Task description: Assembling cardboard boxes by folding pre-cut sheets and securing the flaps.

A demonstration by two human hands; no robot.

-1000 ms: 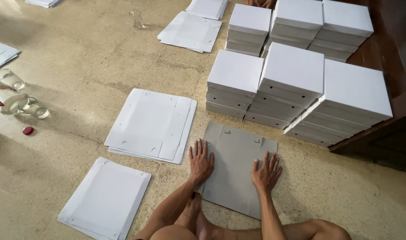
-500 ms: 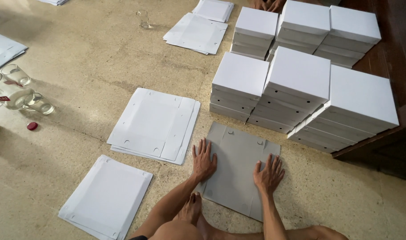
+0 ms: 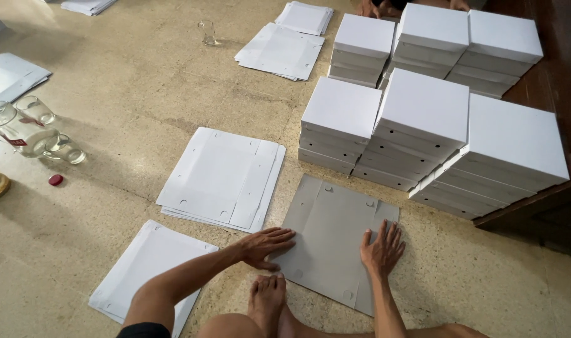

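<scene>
Closed white boxes [image 3: 423,119] stand stacked on the floor [image 3: 129,81], their contents hidden; clear glasses [image 3: 35,128] sit well apart at the left. A grey flat cardboard sheet [image 3: 329,231] lies just before the stacks. The left hand [image 3: 265,246] and right hand [image 3: 381,248] press flat on it, fingers spread, each grip open.

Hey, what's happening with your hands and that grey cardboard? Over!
Left hand and right hand flat on grey cardboard sheet. Sheet flat on floor. Nothing on it. Over.
</scene>
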